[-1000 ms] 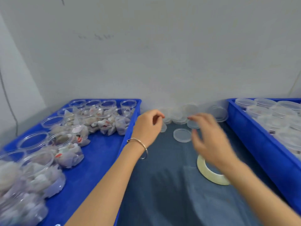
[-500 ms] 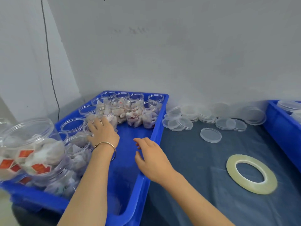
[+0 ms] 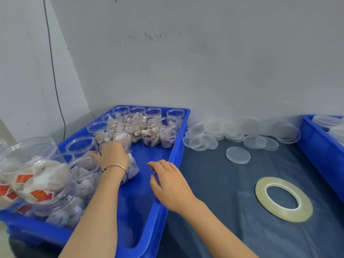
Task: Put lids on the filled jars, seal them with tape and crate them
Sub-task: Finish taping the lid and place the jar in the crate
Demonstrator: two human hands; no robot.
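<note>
Left hand: the left hand [image 3: 113,155] is down in the blue bin [image 3: 178,138], fingers wrapped over a filled jar [image 3: 121,138] at its fingertips. It looks like a grip, and I judge a pick-up is under way.
Right hand: the right hand [image 3: 170,181] hovers over the bin's near-right rim with fingers loosely spread, holding nothing.
Jars: open, filled jars crowd the bin ahead of and to the left of the left hand. Not one shows a lid.
Lids: clear lids [image 3: 214,135] lie in loose stacks on the counter [image 3: 214,183], ahead and to the right of the right hand. A single lid [image 3: 238,155] sits apart, nearer that hand.
Tape: the tape roll [image 3: 283,199] lies flat to the right of the right hand, untouched.
Crate: the far-right crate [image 3: 320,146] holds jars that seem already capped, though blur makes that hard to confirm.
Progress: my read is that part of the batch is done, but this whole bin is left to lid, tape and crate.
</note>
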